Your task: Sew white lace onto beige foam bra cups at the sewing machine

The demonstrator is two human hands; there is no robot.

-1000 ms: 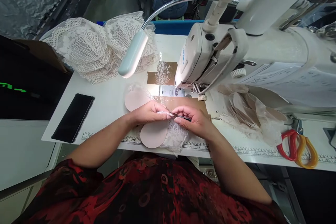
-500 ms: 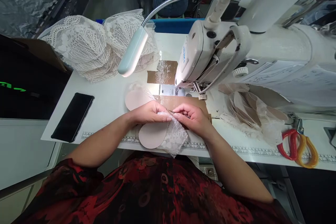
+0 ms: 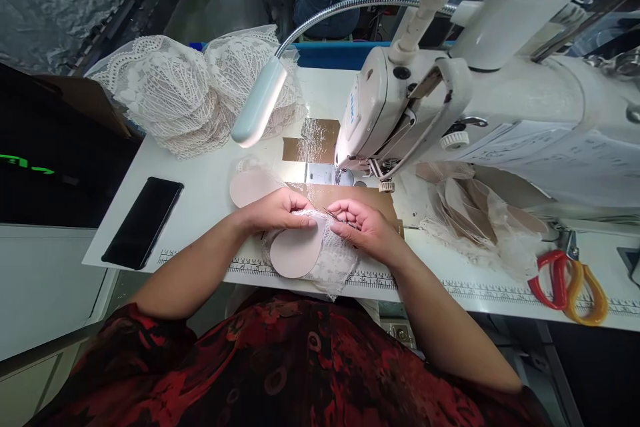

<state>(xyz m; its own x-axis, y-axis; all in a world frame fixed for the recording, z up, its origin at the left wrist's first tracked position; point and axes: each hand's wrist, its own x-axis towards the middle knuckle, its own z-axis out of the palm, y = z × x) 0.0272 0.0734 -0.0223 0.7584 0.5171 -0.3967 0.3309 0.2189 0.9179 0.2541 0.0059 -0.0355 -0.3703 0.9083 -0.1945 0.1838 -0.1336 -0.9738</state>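
Note:
My left hand (image 3: 274, 209) is closed on a beige padded cup with white lace (image 3: 300, 250) at the table's near edge. My right hand (image 3: 364, 224) pinches a small dark metal tool (image 3: 334, 215), thin like snips or tweezers, with its tip at the lace between the two hands. A second beige cup (image 3: 250, 187) lies just behind my left hand. The white sewing machine head (image 3: 373, 113) stands right behind my hands.
A heap of white lace cups (image 3: 190, 97) sits at the back left under a gooseneck lamp (image 3: 257, 103). A black phone (image 3: 143, 221) lies at the left. A bag of beige pieces (image 3: 475, 213) and red and orange scissors (image 3: 567, 283) are at the right. Other people sit beyond the table.
The cup piece has turned a little and sits higher under my left hand. My right hand has drawn slightly in, with the tool's tip still at the lace.

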